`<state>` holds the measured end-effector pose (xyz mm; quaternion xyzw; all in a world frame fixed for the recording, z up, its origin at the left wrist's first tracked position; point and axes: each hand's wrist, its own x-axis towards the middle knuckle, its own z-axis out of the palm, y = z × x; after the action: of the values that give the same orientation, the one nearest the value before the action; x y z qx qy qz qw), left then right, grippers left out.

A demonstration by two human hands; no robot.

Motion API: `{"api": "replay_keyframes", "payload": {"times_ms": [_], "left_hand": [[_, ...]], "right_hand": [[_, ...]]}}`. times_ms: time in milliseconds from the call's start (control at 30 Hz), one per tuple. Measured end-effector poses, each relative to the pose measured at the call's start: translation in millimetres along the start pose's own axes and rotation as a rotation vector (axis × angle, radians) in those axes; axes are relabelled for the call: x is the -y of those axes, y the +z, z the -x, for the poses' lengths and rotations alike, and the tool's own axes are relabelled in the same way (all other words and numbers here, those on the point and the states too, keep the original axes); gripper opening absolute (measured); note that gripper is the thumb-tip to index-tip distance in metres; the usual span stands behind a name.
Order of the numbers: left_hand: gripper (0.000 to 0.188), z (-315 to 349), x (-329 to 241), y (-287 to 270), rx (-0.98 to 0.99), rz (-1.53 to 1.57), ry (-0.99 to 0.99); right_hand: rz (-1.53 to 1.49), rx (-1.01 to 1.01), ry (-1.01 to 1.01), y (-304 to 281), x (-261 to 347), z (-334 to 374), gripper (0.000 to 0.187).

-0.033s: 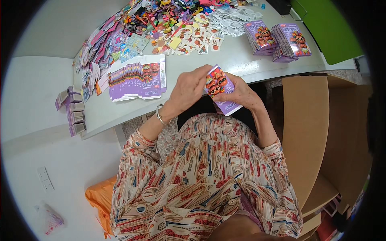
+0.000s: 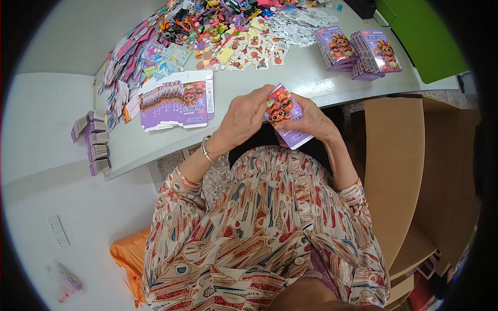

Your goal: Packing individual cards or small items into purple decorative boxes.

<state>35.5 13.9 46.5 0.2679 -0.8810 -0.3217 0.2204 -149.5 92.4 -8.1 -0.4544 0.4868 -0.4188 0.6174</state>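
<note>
now the purple box (image 2: 293, 112) slants between both hands, long axis far left to near right, gripped by the right hand (image 2: 309, 122), thumb across its face, while the left hand (image 2: 244, 116) meets its far-left edge, fingertips hidden, grip impossible to tell.

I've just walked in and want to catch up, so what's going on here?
A person in a patterned shirt holds a purple printed box by the near edge of the table. The right hand grips it, thumb across its front; the left hand meets its upper left edge. On the table, overlapping purple cartons lie to the left, stacked purple boxes stand to the right, and small colourful items are heaped at the back.
</note>
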Motion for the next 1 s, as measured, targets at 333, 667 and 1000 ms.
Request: {"api": "replay_keyframes", "payload": {"times_ms": [333, 667, 1000], "left_hand": [[0.026, 3, 33, 23, -0.082, 0.590, -0.261], [0.030, -32, 35, 54, 0.105, 1.522, -0.632], [0.039, -93, 96, 46, -0.239, -0.361, 0.124]], "right_hand": [[0.051, -0.038, 0.027, -7, 14, 2, 0.058], [0.464, -0.503, -0.343, -2, 20, 11, 0.097], [0.726, -0.658, -0.314, -17, 5, 12, 0.078]]}}
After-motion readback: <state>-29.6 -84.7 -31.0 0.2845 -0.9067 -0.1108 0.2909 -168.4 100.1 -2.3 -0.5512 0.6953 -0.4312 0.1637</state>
